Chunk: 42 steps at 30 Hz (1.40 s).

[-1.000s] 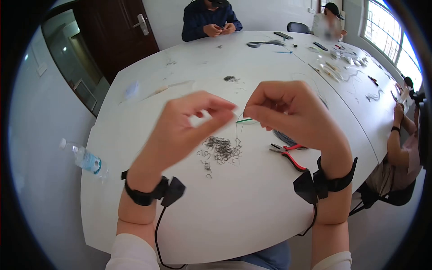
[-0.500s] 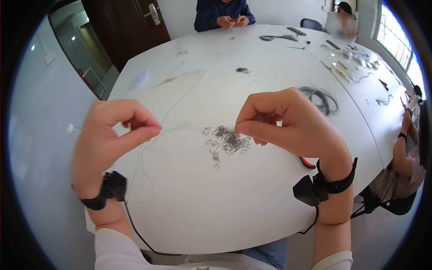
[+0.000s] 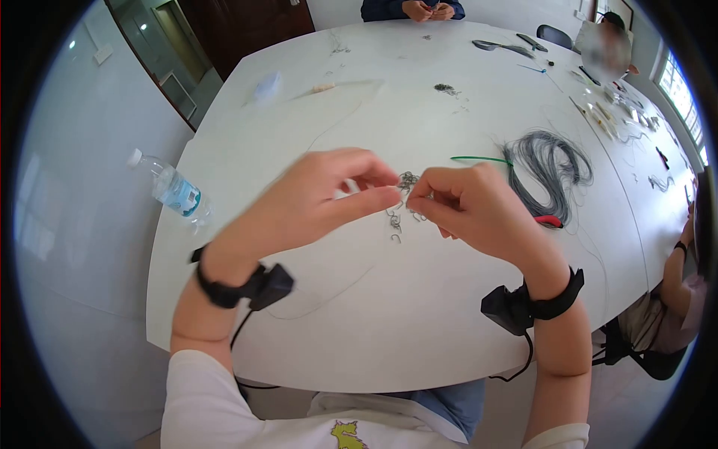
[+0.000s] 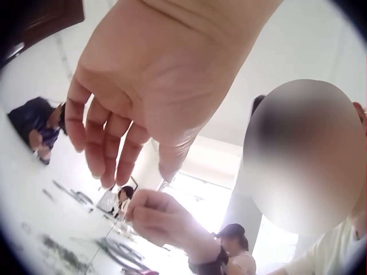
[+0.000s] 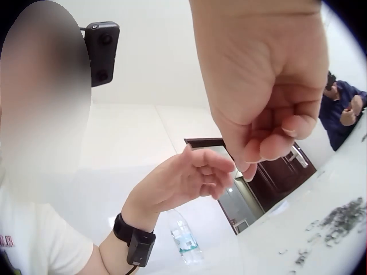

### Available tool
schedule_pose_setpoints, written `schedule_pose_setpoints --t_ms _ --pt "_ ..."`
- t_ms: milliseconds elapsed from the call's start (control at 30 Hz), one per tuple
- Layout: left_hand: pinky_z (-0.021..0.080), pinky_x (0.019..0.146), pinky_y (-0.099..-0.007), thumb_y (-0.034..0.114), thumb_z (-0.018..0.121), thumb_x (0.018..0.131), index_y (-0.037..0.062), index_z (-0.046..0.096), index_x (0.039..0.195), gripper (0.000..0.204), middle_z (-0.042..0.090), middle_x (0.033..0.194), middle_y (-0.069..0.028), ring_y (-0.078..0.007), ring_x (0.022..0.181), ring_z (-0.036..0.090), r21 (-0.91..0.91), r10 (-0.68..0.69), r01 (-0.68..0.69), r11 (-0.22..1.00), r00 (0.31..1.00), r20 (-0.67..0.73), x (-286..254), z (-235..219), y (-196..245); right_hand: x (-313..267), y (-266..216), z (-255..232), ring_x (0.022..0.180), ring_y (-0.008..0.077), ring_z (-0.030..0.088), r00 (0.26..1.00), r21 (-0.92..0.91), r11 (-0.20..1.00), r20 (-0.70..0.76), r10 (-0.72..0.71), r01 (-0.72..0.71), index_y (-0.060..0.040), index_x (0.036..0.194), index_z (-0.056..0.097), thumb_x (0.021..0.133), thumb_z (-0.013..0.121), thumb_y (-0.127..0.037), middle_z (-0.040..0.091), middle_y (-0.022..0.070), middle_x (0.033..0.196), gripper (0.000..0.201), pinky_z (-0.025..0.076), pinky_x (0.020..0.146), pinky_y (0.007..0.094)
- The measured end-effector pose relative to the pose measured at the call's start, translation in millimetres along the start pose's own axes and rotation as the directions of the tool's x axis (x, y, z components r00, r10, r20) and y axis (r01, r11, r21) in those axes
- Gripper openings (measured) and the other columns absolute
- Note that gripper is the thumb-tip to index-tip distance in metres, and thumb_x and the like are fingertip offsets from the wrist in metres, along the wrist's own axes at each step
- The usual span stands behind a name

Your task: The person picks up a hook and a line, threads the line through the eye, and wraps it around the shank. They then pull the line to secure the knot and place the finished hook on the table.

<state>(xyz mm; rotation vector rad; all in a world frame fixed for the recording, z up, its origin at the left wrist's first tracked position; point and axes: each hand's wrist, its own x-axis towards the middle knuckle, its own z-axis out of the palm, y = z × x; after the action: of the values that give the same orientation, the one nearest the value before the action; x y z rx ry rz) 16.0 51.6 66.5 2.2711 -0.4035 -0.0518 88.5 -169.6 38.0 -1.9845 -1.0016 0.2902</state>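
Note:
My left hand (image 3: 329, 191) is over the table, its fingers loosely bent and the thumb apart from them in the left wrist view. Close beside it, my right hand (image 3: 475, 198) pinches with thumb and forefinger; what lies between the tips is too fine to make out, though a thin grey strand (image 3: 333, 295) curves below the hands. Behind the fingertips is a pile of small bent wire hooks (image 5: 344, 217), partly hidden by the hands in the head view. Right of my right hand lies a looped bundle of grey strands (image 3: 557, 179) with a green tie (image 3: 479, 158).
A red plier handle (image 3: 550, 221) shows at the bundle's lower edge. A water bottle (image 3: 176, 187) stands at the left table edge. Farther off are a small dark pile (image 3: 446, 88) and a wooden-handled tool (image 3: 323, 87). Other people sit around the white table (image 3: 336, 352).
My left hand swung out left, then came back beside the right hand; its thumb and fingers have parted. The right hand kept its pinch. The head view has shifted, showing the strand bundle and bottle more fully.

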Motion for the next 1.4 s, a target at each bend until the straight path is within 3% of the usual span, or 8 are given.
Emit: schedule_pose_setpoints --t_ms 200,400,600,633,767,1000,1233,1400 --pt "0.048 0.081 -0.0273 0.045 0.056 0.102 0.0028 0.065 0.112 0.044 0.066 0.097 -0.0031 -0.0115 0.089 0.06 -0.483 -0.067 0.147 0.863 0.981 0.18 35.9 63.0 -52.1 -4.0 31.4 14.9 0.053 0.0208 0.062 0.999 -0.063 0.997 -0.02 0.032 -0.033 -0.003 0.088 0.068 0.088 0.064 -0.012 0.063 0.0098 0.061 0.01 0.046 0.054 0.0329" --pt "0.046 0.097 -0.032 0.039 0.044 0.107 0.0007 0.058 0.131 0.048 0.064 0.121 -0.0097 -0.0171 0.1 0.06 -0.207 0.027 0.003 0.978 0.99 0.14 2.3 -23.8 -50.0 -4.3 33.2 21.3 0.05 0.0156 0.057 0.991 -0.036 0.991 -0.031 0.129 -0.13 0.0 0.087 0.065 0.088 0.067 -0.007 0.058 0.0082 0.058 0.008 0.042 0.051 0.0282" --pt "0.053 0.089 -0.0312 0.054 0.031 0.106 -0.0001 0.067 0.114 0.066 0.071 0.1 -0.0085 -0.0166 0.094 0.068 0.365 0.018 0.055 0.929 0.981 -0.194 -66.0 -101.0 7.4 -4.4 34.7 29.3 0.049 0.0115 0.056 0.994 -0.002 0.994 -0.04 0.106 -0.106 0.0014 0.085 0.064 0.088 0.068 -0.004 0.056 0.0059 0.056 0.007 0.04 0.05 0.025" --pt "0.052 0.087 -0.0283 0.043 0.044 0.105 0.0011 0.068 0.112 0.049 0.071 0.098 -0.0073 -0.015 0.092 0.067 0.378 -0.001 0.07 0.923 0.984 -0.18 -75.0 -107.4 10.2 -4.5 33.8 29.9 0.049 0.011 0.056 0.992 -0.011 0.992 -0.036 0.124 -0.125 0.0018 0.085 0.063 0.088 0.067 -0.003 0.056 0.0059 0.056 0.007 0.04 0.05 0.0247" --pt "0.049 0.077 -0.0263 0.012 0.067 0.089 0.0021 0.069 0.107 0.02 0.071 0.092 -0.0043 -0.0132 0.082 0.064 0.465 -0.289 0.346 0.815 0.938 -0.192 -95.1 -97.7 17.2 -5.3 33.5 32.9 0.048 0.0102 0.055 0.992 -0.033 0.991 -0.025 0.128 -0.128 0.0022 0.084 0.064 0.089 0.067 -0.002 0.056 0.0057 0.055 0.007 0.039 0.048 0.0243" --pt "0.049 0.075 -0.0305 0.022 0.07 0.09 0.0025 0.068 0.106 0.025 0.071 0.098 -0.0053 -0.0172 0.083 0.063 0.513 -0.577 0.549 0.659 0.807 -0.123 -132.2 -73.1 -18.2 -8.5 34.5 29.4 0.048 0.0098 0.055 0.993 -0.041 0.993 -0.027 0.112 -0.113 0.0011 0.084 0.064 0.089 0.066 -0.002 0.056 0.005 0.055 0.006 0.039 0.049 0.0239" --pt "0.047 0.099 -0.0365 0.026 0.068 0.092 0.0053 0.055 0.133 0.047 0.058 0.133 -0.0129 -0.0272 0.122 0.053 0.54 -0.271 0.252 0.803 0.961 -0.045 -145.9 -30.0 -107.7 -9.2 37.8 28.6 0.049 0.012 0.055 0.997 -0.069 0.995 -0.008 0.072 -0.073 0.0005 0.085 0.064 0.088 0.067 -0.004 0.056 0.0058 0.056 0.006 0.04 0.05 0.0254" --pt "0.047 0.098 -0.0351 0.026 0.068 0.093 0.0052 0.054 0.133 0.048 0.059 0.13 -0.0133 -0.0263 0.123 0.054 0.621 -0.393 0.529 0.578 0.848 -0.357 -164.0 -67.1 -125.5 -10.6 39.3 26.7 0.049 0.0126 0.056 0.998 -0.09 0.995 -0.035 0.048 -0.051 0.0001 0.086 0.064 0.087 0.067 -0.004 0.057 0.0065 0.056 0.005 0.041 0.05 0.0259"
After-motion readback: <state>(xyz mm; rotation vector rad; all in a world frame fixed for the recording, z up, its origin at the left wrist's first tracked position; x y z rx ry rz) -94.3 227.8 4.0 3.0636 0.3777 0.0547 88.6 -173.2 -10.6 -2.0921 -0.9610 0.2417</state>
